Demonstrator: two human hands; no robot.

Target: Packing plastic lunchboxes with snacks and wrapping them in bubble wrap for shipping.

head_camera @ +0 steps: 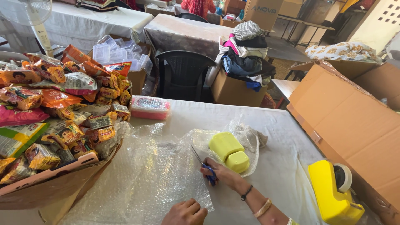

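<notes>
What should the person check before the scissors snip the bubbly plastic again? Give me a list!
1. Scissors gripped in the right hand: ok.
2. Left hand pressing the bubble wrap flat on the table: ok.
3. Left hand's fingers away from the blades: ok, they sit nearer the person than the blades.
4. Yellow boxes out of the cutting path: ok, they lie to the right of the blades.
5. Blades open and around the wrap's edge: cannot tell, too small to see.
6. Yellow tape dispenser close by: ok, it stands at the table's right end.
</notes>
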